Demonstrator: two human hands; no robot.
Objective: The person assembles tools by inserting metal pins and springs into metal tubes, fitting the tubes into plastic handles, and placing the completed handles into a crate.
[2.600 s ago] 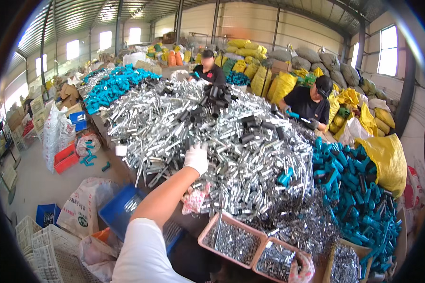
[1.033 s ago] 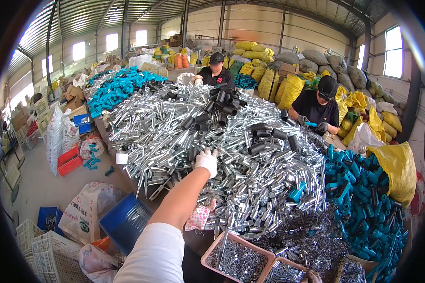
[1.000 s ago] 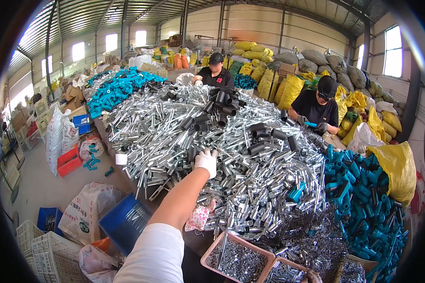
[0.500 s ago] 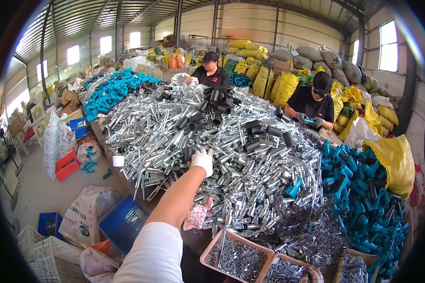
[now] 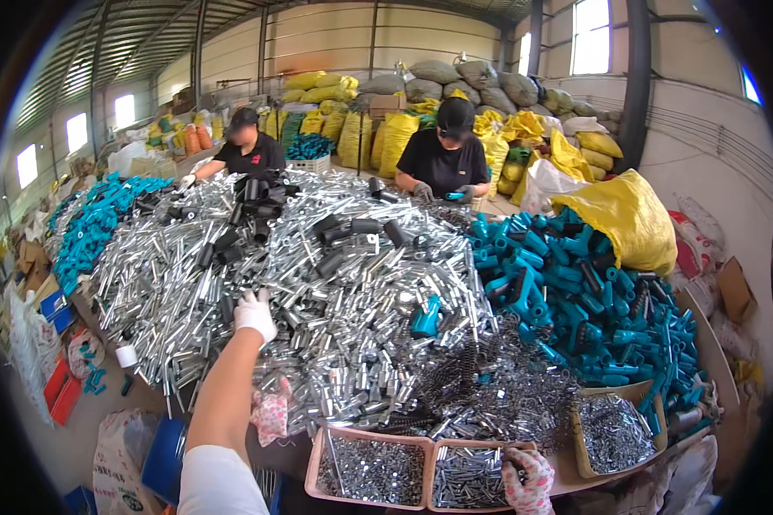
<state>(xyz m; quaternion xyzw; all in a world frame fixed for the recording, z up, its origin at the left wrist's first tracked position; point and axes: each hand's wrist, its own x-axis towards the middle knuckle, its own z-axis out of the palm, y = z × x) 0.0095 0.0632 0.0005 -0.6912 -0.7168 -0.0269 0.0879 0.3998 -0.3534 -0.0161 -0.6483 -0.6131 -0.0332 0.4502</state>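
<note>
My left hand point(image 5: 255, 316), in a white glove, reaches onto a heap of shiny metal tubes and rods point(image 5: 343, 300). Its fingers are spread over the parts and grip nothing that shows. Low on the right, my right hand point(image 5: 529, 482) wears a white glove with a red pattern. Its fingers are curled beside a pink tray of small metal pins point(image 5: 468, 479); whatever they hold is hidden. A second pink tray of small metal pieces point(image 5: 374, 468) stands left of it. A pink-spotted cloth item point(image 5: 270, 414) lies below my left hand.
Teal plastic housings point(image 5: 588, 292) heap up on the right, below a yellow sack point(image 5: 623, 225). Dark springs point(image 5: 468, 369) lie near a box of small metal parts point(image 5: 614, 432). Two co-workers point(image 5: 445, 154) point(image 5: 251, 153) stand across the heap. A white cup-shaped piece point(image 5: 126, 355) sits at the left edge.
The view has swung to the right, bringing more of my right hand and the trays into sight. My left hand stays on the heap, fingers spread.
</note>
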